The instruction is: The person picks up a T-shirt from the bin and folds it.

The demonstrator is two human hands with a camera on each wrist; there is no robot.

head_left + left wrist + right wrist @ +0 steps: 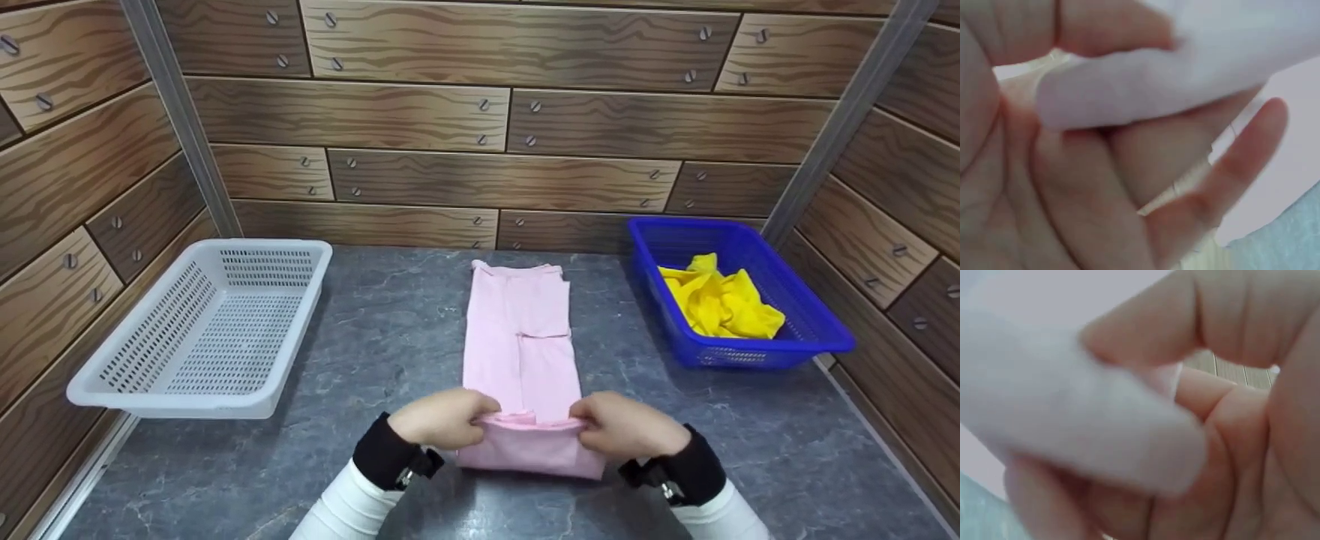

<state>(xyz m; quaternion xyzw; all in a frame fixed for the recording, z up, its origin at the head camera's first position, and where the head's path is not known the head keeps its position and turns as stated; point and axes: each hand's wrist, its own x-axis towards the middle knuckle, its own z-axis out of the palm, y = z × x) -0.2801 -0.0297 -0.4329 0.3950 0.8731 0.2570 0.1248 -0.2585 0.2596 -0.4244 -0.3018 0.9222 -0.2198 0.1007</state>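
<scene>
Plank-patterned walls [420, 116] with metal corner strips enclose a grey, marbled desk [397, 322], a white basket [274, 401] at left and a blue basket [750, 351] of yellow cloth [720, 300] at right. Between them lies a folded pink garment [491, 337], possibly trousers, its near edge pinched by the left hand [446, 418] and right hand [631, 426].

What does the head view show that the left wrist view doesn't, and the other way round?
Only the head view shows the right hand and, plainly, the white plastic basket and the blue plastic basket holding yellow cloth.
Only the left wrist view shows the palm side of the left hand close up.
Both show that hand gripping the folded pink garment, plus the grey tabletop.
</scene>
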